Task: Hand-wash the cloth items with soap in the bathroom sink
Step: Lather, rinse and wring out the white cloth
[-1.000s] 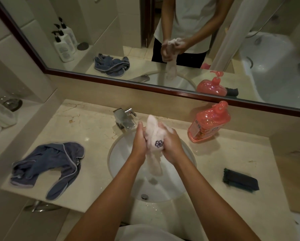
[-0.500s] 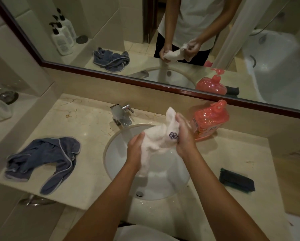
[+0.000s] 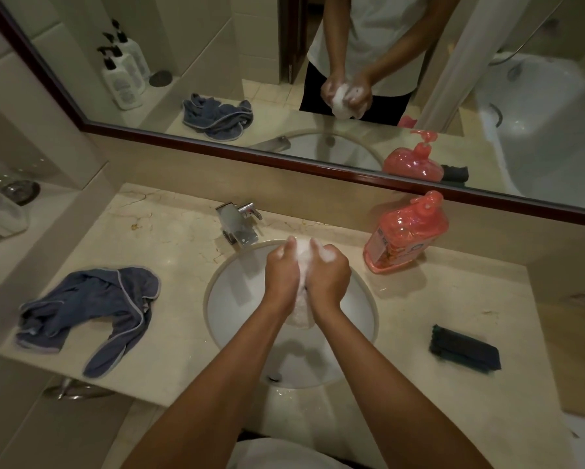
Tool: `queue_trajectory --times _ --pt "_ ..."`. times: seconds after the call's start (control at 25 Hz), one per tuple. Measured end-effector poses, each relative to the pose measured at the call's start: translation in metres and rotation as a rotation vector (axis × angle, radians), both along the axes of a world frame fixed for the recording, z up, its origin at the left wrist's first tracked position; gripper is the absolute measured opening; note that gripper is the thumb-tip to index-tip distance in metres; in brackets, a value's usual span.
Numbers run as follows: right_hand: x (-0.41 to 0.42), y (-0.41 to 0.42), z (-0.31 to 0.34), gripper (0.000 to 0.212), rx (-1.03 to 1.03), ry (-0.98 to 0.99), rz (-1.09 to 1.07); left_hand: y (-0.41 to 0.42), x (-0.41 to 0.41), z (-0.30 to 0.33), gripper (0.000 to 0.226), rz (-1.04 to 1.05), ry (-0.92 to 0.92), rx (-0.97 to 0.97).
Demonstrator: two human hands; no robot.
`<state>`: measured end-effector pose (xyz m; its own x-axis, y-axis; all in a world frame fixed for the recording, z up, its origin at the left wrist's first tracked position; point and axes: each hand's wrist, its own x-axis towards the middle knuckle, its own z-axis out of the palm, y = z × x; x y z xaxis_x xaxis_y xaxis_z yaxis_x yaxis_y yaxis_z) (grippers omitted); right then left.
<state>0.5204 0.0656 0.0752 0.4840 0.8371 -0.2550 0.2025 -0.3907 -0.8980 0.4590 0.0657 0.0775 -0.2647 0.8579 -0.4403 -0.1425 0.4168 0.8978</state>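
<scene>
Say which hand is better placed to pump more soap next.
Right, probably. The soap bottle stands right of the sink, nearer the right hand; the left hand could keep gripping the cloth.

there is a single view, from a wide-angle camera worn on the person's head, looking forward and steeply down from close above the sink [image 3: 216, 319], which sits centre frame, with the countertop [image 3: 419, 309] spreading to both sides. the mirror [image 3: 352, 154] along the top returns the same counter from the opposite side. straight lines bow toward the frame's edges.
</scene>
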Motion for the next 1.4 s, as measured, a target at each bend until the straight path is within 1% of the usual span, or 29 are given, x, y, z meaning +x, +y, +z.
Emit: queue_trajectory --times 0.08,0.16,0.2,0.32,0.36,0.44,0.52,0.56,0.64,0.76,0.84,0.96,1.04,1.12,1.16,1.24,1.32,1.4 --pt "0.001 0.003 -0.005 0.041 0.016 0.055 -0.029 -0.002 -0.004 0.0 0.044 -0.06 0.03 0.026" --pt "0.008 0.011 -0.01 0.029 -0.009 0.159 -0.07 -0.006 -0.007 -0.002 0.04 -0.114 0.065 0.037" --pt "0.012 0.014 -0.011 0.029 -0.022 0.208 -0.093 -0.009 -0.007 -0.002 0.039 -0.12 0.078 0.043" --pt "0.017 0.009 -0.01 0.044 0.01 0.297 -0.098 -0.012 -0.008 0.001 0.037 -0.014 0.09 0.053" --pt "0.017 0.003 -0.006 0.046 0.039 0.292 -0.07 -0.011 -0.009 0.002 0.038 0.036 0.093 0.051" --pt "0.013 -0.012 -0.001 0.043 0.114 0.266 0.028 -0.008 -0.01 0.004 0.038 0.099 0.105 0.05" --pt "0.002 -0.024 0.006 0.035 0.182 0.221 0.104 -0.006 -0.012 0.004 0.036 0.098 0.137 0.073" --pt "-0.003 -0.026 0.008 0.033 0.184 0.181 0.111 -0.006 -0.011 0.003 0.038 0.073 0.161 0.088" --pt "-0.008 -0.022 0.011 0.033 0.122 0.077 0.064 -0.006 -0.007 0.001 0.042 -0.003 0.205 0.108" --pt "-0.009 -0.011 0.006 0.035 0.019 -0.005 -0.034 -0.008 -0.006 -0.004 0.037 -0.099 0.223 0.115" --pt "-0.009 -0.006 -0.003 0.036 -0.013 0.02 -0.051 -0.011 -0.008 -0.005 0.04 -0.113 0.237 0.119" --pt "-0.003 0.001 -0.013 0.032 -0.036 0.091 -0.084 -0.018 -0.009 -0.002 0.034 -0.146 0.247 0.153" --pt "0.008 0.004 -0.018 0.032 -0.015 0.152 -0.105 -0.027 -0.007 0.004 0.036 -0.168 0.253 0.166" --pt "0.014 -0.002 -0.016 0.034 0.026 0.239 -0.12 -0.029 -0.007 0.004 0.035 -0.106 0.252 0.146" --pt "0.016 -0.007 -0.016 0.032 0.049 0.25 -0.111 -0.029 -0.008 0.004 0.033 -0.064 0.243 0.133" --pt "0.018 -0.02 -0.013 0.029 0.1 0.204 -0.035 -0.026 -0.01 0.002 0.034 -0.021 0.226 0.102" --pt "0.013 -0.03 -0.009 0.026 0.129 0.121 0.059 -0.026 -0.009 0.001 0.035 -0.037 0.24 0.074" --pt "0.007 -0.036 -0.005 0.021 0.134 0.015 0.114 -0.029 -0.005 0.0 0.035 -0.058 0.278 0.09"
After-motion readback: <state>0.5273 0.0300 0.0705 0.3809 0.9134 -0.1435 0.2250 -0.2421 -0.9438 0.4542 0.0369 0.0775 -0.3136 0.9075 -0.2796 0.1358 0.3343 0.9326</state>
